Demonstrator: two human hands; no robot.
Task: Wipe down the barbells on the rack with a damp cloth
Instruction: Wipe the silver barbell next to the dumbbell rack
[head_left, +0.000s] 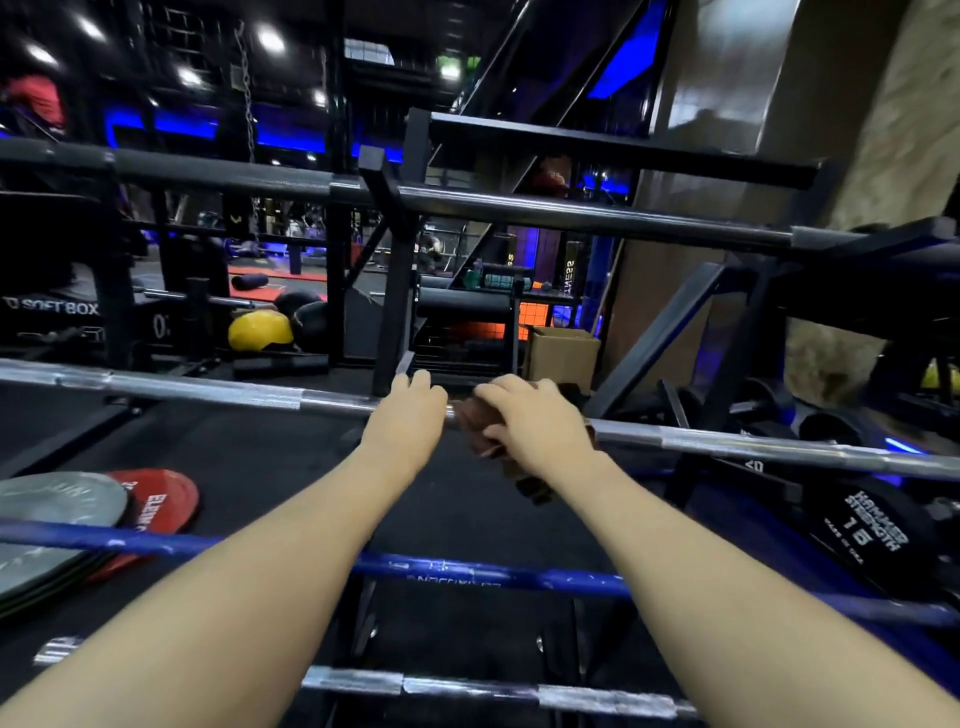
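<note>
At the far left, grey and red plates (78, 525) lie stacked flat on the floor beneath the rack. Above them the silver bar (208, 389) runs across the whole view, resting on the rack; a black bar (519, 208) sits on a higher level behind it, a blue bar (467, 569) on a lower level nearer the camera, and another silver one (467, 688) lowest of all.

The left hand (405, 421) is on the silver bar near its middle, fingers curled over the top of the shaft, gripping it as if to steady it. Just beside it, touching or nearly so, the right hand (535, 421) clamps a dark brownish cloth (483, 431) around the same bar, fingers folded over the top and the loose end of the cloth hanging down below the wrist. To the right the shaft continues bare toward a dumbbell (862, 530) marked 16 lying on the floor.

The step in hand looks like the wipe of this silver bar, with the cloth at about mid-shaft. Whether the left or right stretch has been cleaned cannot be told from the metal's look. The next move calls for sliding the cloth along the shaft with the wrap kept snug, while the left hand holds the bar from rolling or shifting on its pegs. The other bars appear to remain to be done.
</note>
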